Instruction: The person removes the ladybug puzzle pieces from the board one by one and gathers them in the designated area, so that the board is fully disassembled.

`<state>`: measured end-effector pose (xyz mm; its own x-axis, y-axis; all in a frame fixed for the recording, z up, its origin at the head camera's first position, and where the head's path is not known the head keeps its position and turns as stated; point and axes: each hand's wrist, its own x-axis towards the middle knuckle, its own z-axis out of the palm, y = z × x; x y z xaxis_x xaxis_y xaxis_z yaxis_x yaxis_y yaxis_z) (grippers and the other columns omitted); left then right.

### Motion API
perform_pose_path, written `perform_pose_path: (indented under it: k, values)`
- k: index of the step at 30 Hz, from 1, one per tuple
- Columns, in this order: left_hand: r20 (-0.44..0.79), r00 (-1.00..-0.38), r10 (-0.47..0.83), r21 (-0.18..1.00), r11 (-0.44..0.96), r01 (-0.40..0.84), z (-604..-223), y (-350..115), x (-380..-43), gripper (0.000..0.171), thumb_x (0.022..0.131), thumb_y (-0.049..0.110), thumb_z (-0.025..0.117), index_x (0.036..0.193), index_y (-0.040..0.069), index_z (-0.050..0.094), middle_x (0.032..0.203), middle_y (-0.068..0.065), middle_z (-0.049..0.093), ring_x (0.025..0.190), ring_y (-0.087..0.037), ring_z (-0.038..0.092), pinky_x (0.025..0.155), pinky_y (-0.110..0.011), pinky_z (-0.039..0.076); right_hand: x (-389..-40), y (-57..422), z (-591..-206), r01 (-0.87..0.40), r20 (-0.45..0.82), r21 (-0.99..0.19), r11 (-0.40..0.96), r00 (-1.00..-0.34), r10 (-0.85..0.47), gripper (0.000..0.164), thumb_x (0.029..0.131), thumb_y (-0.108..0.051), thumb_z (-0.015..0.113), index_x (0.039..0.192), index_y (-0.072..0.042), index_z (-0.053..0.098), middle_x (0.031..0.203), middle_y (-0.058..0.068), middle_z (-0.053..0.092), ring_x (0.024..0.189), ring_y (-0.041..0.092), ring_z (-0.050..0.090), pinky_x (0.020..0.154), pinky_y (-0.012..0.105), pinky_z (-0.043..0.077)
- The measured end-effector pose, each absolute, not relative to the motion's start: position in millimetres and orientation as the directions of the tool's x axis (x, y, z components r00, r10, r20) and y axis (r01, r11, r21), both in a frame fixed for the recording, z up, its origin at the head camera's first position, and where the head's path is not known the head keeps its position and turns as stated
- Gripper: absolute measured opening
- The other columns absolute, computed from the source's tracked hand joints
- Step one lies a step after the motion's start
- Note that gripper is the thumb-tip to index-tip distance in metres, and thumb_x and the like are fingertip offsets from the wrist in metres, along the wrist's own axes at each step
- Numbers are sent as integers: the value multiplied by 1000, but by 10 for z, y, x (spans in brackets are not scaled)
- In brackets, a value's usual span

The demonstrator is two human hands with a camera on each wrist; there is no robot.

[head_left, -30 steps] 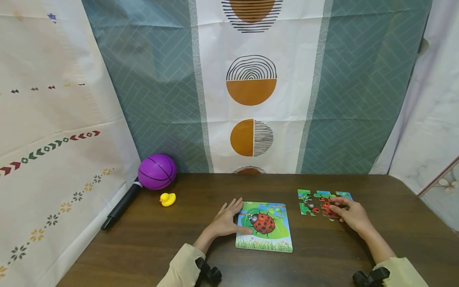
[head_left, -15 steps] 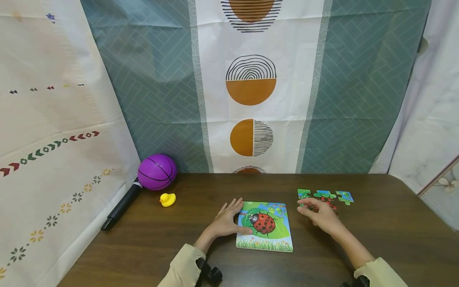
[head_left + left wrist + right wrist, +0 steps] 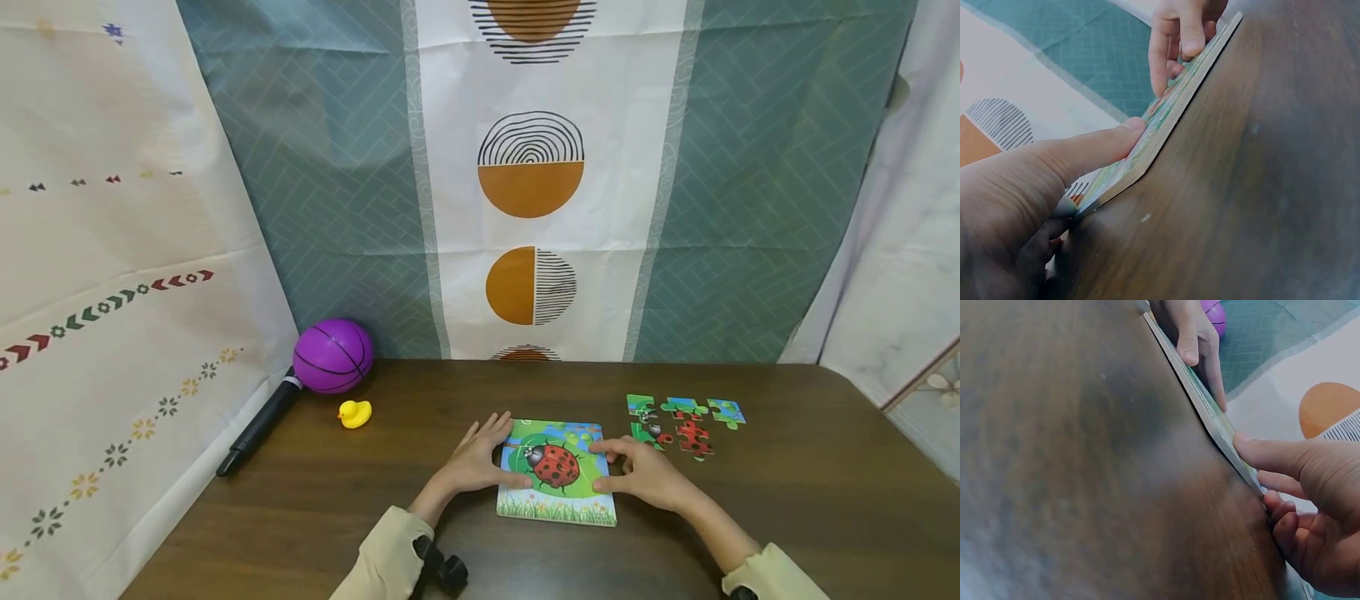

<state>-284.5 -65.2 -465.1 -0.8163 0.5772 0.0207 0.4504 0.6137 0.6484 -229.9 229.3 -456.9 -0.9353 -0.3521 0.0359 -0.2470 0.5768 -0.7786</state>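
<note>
And here the left hand [image 3: 475, 463] has fingers spread apart by the board's left edge, thumb on its face; the right hand [image 3: 648, 477] sets thumb and forefinger, apart, on the right side, other fingers curled, whether clamped I can't tell. Between these 2, flat on the tabletop [image 3: 540, 392]: the ladybug board [image 3: 555, 471], pale-edged, red-and-black beetle, green leaf, grassy strip! Tabletop stretches beyond its near and far edges; loose puzzle pieces [image 3: 693, 437] sit past the right hand.
</note>
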Motion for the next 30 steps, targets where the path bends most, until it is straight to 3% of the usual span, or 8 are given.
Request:
perform_pose_path:
  k: [21,30]
  values:
    - [23,-818,575,653,611,448,-4674,-658,-2863,99,78,41,80,153,2,28,164,-11,20,154,-34,10,123,-58,4,-2299,2234,-4591,-238,58,-817,525,-940,-337,45,82,-18,78,119,-6,56,98,9,48,64,7,36,55,23,32]
    - [88,-791,605,660,560,501,-4661,-672,-2832,105,78,56,75,152,-3,29,162,-18,21,152,-39,12,121,-61,4,-2308,2255,-4645,-263,102,-872,413,-922,-372,44,85,-9,74,120,2,51,99,13,50,70,5,41,59,24,38]
